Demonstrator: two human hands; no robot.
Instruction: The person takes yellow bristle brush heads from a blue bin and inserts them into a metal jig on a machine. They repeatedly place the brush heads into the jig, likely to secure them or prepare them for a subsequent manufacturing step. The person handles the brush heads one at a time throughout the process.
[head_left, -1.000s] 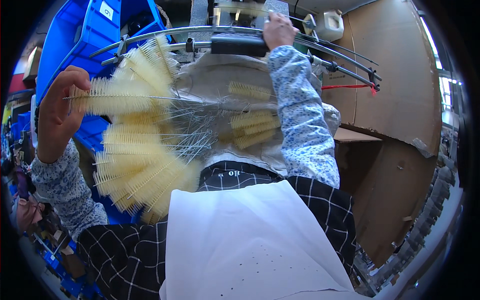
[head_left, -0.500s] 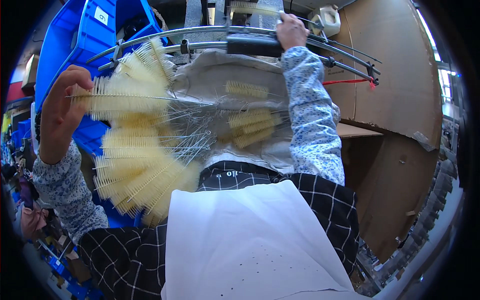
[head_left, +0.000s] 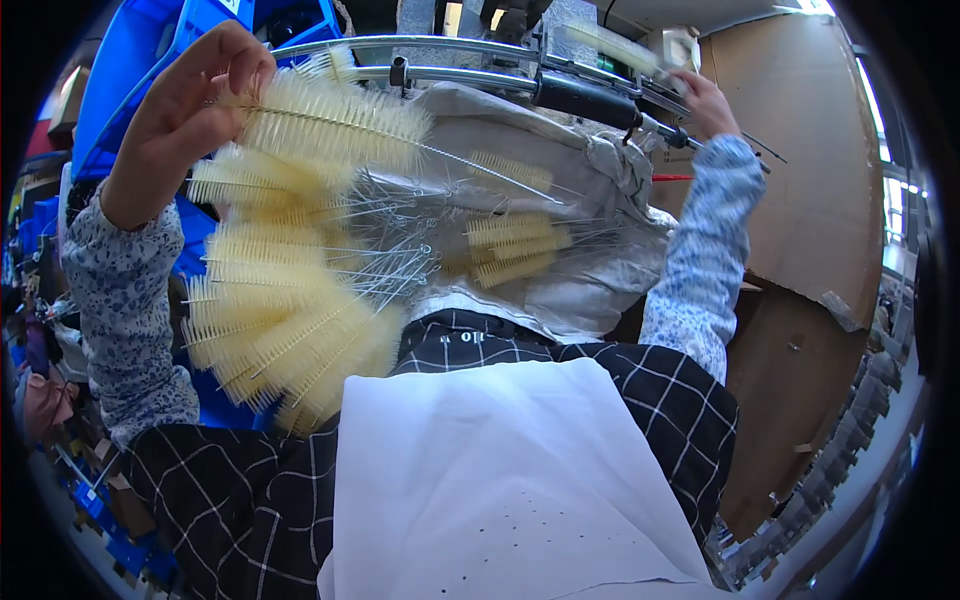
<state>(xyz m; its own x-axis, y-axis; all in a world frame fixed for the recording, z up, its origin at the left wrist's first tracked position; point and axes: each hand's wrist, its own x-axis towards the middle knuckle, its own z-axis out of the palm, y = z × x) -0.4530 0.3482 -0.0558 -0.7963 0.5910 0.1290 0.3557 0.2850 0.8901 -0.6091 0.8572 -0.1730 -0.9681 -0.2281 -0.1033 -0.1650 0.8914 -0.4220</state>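
My left hand (head_left: pixel 190 115) is raised at the upper left. Its fingers pinch the bristled end of a pale yellow bottle brush (head_left: pixel 335 122), whose twisted wire stem slants down to the right. Under it, a fanned pile of similar brushes (head_left: pixel 290 320) has its looped wire ends toward the middle. At the upper right, my right hand (head_left: pixel 708 105) is closed beside the right end of another bristle brush (head_left: pixel 605 45), above the metal rails. The fingers hide what they grip. A black cylinder (head_left: pixel 585 98) sits on the rails to their left.
Several smaller brushes (head_left: pixel 515 240) lie on the grey cloth (head_left: pixel 590 290) before me. Metal rails (head_left: pixel 450 75) cross the far side. Blue bins (head_left: pixel 130 90) stand at the left, and tall cardboard (head_left: pixel 800 150) is at the right. A white container (head_left: pixel 680 48) stands behind the rails.
My left hand has moved up and right with the brush, whose stem now slants across the cloth. My right hand has moved right along the rails; the black cylinder has shifted right too.
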